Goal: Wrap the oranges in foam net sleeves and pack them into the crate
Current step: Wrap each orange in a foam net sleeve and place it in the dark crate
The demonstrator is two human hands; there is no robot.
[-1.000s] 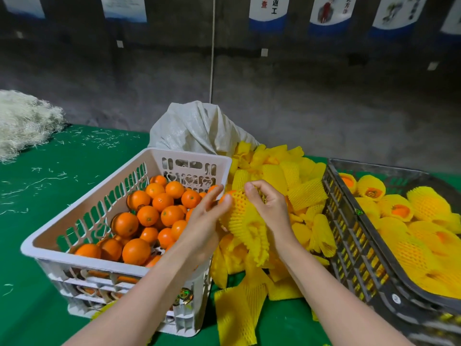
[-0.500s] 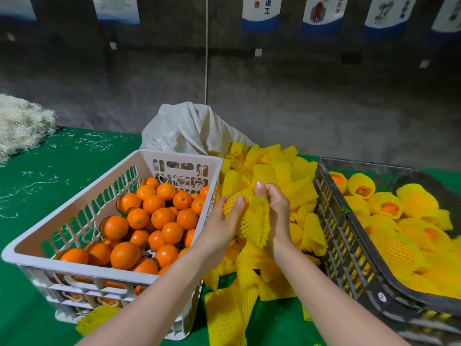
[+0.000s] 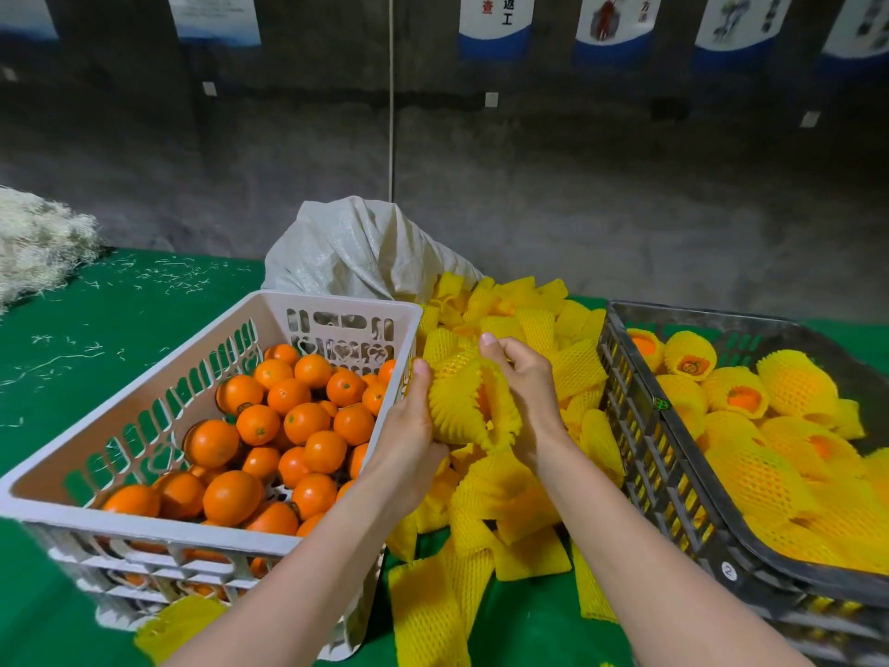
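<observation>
My left hand (image 3: 409, 426) and my right hand (image 3: 527, 392) both grip one yellow foam net sleeve (image 3: 462, 406) above the pile of loose sleeves (image 3: 505, 483). A sliver of orange shows through the sleeve's opening between my hands. To the left stands a white crate (image 3: 332, 300) holding several bare oranges (image 3: 288, 426). The black crate (image 3: 673, 474) on the right holds several sleeved oranges (image 3: 769, 454).
A white woven sack (image 3: 356, 247) lies behind the sleeve pile. A heap of pale shredded fibre (image 3: 38, 238) sits at the far left on the green table cloth (image 3: 120, 300). A grey wall with posters stands behind.
The sleeve has been drawn further down over the orange, and its free end now flares open between my hands. Both hands stayed over the sleeve pile.
</observation>
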